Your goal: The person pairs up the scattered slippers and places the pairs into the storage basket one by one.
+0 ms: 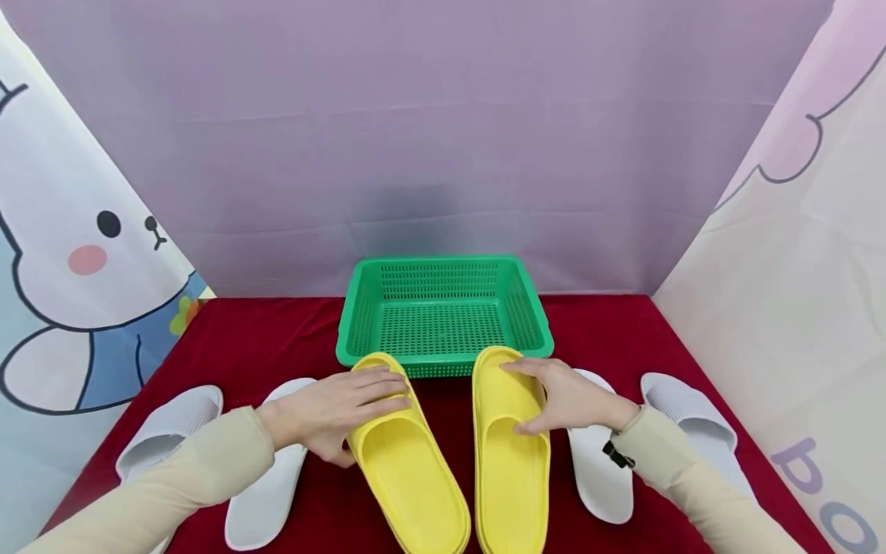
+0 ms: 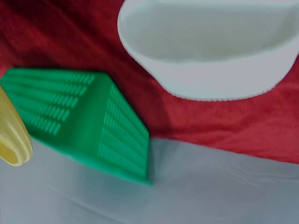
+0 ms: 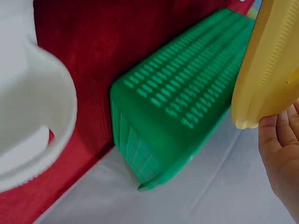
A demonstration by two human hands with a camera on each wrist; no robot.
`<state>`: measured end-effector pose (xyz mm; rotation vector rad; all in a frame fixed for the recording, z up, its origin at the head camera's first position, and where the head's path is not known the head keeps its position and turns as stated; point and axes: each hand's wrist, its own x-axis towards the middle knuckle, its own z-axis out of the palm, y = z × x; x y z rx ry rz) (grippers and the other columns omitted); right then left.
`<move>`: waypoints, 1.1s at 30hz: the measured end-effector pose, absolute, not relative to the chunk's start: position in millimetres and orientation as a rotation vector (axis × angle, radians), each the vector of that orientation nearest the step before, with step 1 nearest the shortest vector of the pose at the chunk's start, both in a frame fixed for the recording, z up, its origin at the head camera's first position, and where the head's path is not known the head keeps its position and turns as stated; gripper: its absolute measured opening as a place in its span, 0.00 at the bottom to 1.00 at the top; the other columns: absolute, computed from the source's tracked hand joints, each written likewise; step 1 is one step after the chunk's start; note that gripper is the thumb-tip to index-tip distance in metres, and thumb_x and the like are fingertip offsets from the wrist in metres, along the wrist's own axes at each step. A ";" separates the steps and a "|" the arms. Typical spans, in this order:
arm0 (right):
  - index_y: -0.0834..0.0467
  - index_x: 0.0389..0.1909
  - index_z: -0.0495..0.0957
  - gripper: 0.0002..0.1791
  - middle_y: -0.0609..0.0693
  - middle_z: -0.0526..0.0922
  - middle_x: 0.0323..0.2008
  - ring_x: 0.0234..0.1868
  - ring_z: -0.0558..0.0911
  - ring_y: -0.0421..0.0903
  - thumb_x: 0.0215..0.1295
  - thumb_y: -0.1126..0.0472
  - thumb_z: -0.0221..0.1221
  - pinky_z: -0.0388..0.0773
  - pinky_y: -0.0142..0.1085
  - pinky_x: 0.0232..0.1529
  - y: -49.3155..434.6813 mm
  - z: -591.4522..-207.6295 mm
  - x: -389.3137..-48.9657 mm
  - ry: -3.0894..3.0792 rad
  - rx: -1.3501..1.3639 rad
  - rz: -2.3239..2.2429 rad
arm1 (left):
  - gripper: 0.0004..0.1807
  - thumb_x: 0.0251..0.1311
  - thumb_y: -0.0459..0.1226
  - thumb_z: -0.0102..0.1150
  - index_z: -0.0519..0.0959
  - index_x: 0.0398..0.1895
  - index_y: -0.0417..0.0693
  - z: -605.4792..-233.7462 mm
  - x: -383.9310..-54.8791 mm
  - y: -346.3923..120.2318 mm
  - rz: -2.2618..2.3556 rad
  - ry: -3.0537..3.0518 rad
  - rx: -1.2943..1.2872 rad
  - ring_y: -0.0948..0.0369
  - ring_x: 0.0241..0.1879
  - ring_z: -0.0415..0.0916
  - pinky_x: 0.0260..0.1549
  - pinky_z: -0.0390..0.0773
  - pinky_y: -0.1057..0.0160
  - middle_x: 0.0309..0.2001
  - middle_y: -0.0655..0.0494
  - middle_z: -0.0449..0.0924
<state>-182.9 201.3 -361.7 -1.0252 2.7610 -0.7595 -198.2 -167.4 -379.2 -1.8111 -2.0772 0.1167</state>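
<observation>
Two yellow slippers lie side by side in the head view, toes toward the basket. My left hand (image 1: 339,408) grips the left yellow slipper (image 1: 415,477), fingers across its strap and thumb at its outer side. On the right yellow slipper (image 1: 512,485), my right hand (image 1: 567,396) holds the strap, with the thumb at the foot opening. The right wrist view has fingers (image 3: 280,128) against the side of that slipper (image 3: 266,65), which appears raised. In the left wrist view only a yellow toe (image 2: 11,130) shows; the left hand is hidden there.
A green basket (image 1: 443,362) with nothing in it stands beyond the toes, near the purple backdrop (image 1: 443,138). White slippers lie on the red cloth (image 1: 277,331): two at left (image 1: 266,500), two at right (image 1: 602,477), partly under my forearms. Printed curtains flank both sides.
</observation>
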 end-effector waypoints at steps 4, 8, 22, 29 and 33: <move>0.59 0.60 0.68 0.43 0.54 0.72 0.59 0.62 0.69 0.53 0.42 0.44 0.68 0.69 0.49 0.58 206.5 -353.2 -189.7 2.801 -1.030 -0.775 | 0.56 0.27 0.60 0.68 0.61 0.64 0.44 -369.0 -203.2 -170.9 0.091 -2.093 -1.756 0.54 0.63 0.61 0.58 0.69 0.56 0.62 0.49 0.65; 0.60 0.60 0.68 0.43 0.54 0.72 0.59 0.61 0.69 0.53 0.42 0.45 0.69 0.70 0.49 0.58 210.9 -342.5 -196.7 2.841 -1.018 -0.791 | 0.56 0.25 0.58 0.70 0.61 0.63 0.44 -360.3 -208.4 -172.9 0.094 -2.093 -1.694 0.53 0.62 0.61 0.58 0.68 0.55 0.61 0.49 0.65; 0.63 0.63 0.64 0.48 0.58 0.71 0.58 0.51 0.74 0.50 0.42 0.45 0.70 0.75 0.45 0.50 226.8 -307.9 -208.4 2.986 -0.696 -0.942 | 0.56 0.22 0.56 0.70 0.63 0.61 0.42 -340.0 -223.2 -184.2 0.023 -2.141 -1.326 0.50 0.59 0.63 0.55 0.70 0.52 0.57 0.45 0.68; 0.62 0.63 0.63 0.50 0.57 0.73 0.55 0.48 0.74 0.50 0.41 0.40 0.69 0.75 0.45 0.48 229.8 -311.3 -209.9 3.062 -0.527 -0.959 | 0.57 0.19 0.54 0.71 0.63 0.62 0.41 -346.3 -224.6 -184.9 -0.131 -2.217 -1.114 0.49 0.58 0.62 0.57 0.67 0.52 0.56 0.44 0.67; 0.63 0.63 0.64 0.50 0.58 0.73 0.55 0.48 0.73 0.51 0.41 0.40 0.69 0.75 0.45 0.48 230.7 -313.1 -210.9 3.082 -0.470 -0.986 | 0.58 0.17 0.53 0.72 0.63 0.62 0.41 -348.2 -224.0 -185.2 -0.155 -2.233 -1.012 0.48 0.57 0.63 0.56 0.68 0.51 0.55 0.44 0.67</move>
